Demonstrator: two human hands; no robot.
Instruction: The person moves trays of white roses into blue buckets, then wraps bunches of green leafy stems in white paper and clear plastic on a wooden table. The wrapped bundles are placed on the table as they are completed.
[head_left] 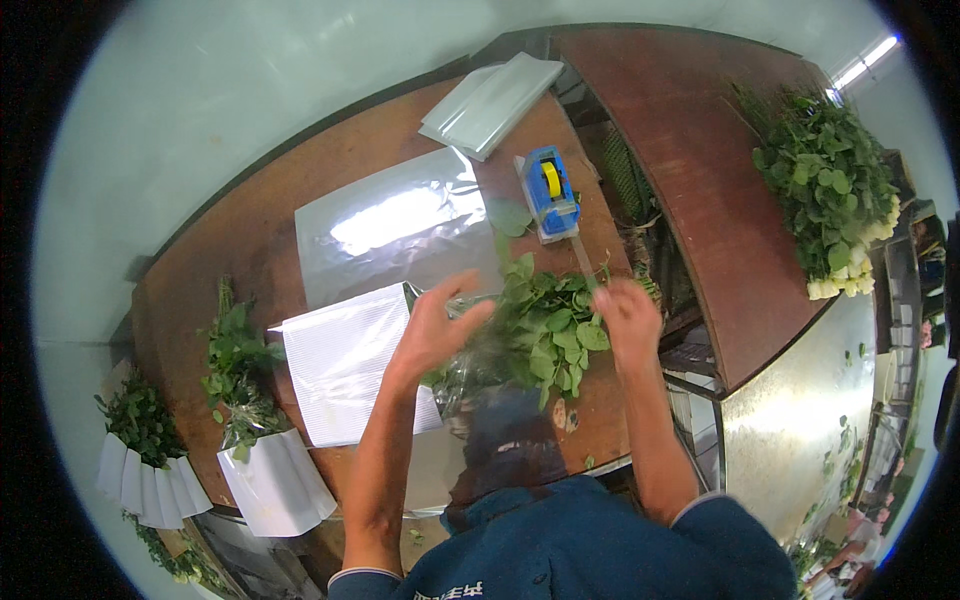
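Note:
A bouquet in white ribbed paper and clear film [350,365] lies in front of me, its green leafy stems [555,330] pointing right. My left hand [440,325] is over the bouquet, at the edge of the paper, thumb and fingers apart; it is slightly blurred. To the right of the leaves, my right hand [630,315] pinches the end of a clear tape strip [584,262]. That strip runs back to a blue tape dispenser [549,195] with a yellow core, standing beyond the leaves.
Beyond the bouquet lie a clear film sheet [390,225] and a stack of film sleeves [492,105]. Two paper-wrapped bouquets [275,485] [150,485] rest at the left. Cream roses with leafy stems [830,190] lie on the right table [680,150], across a gap.

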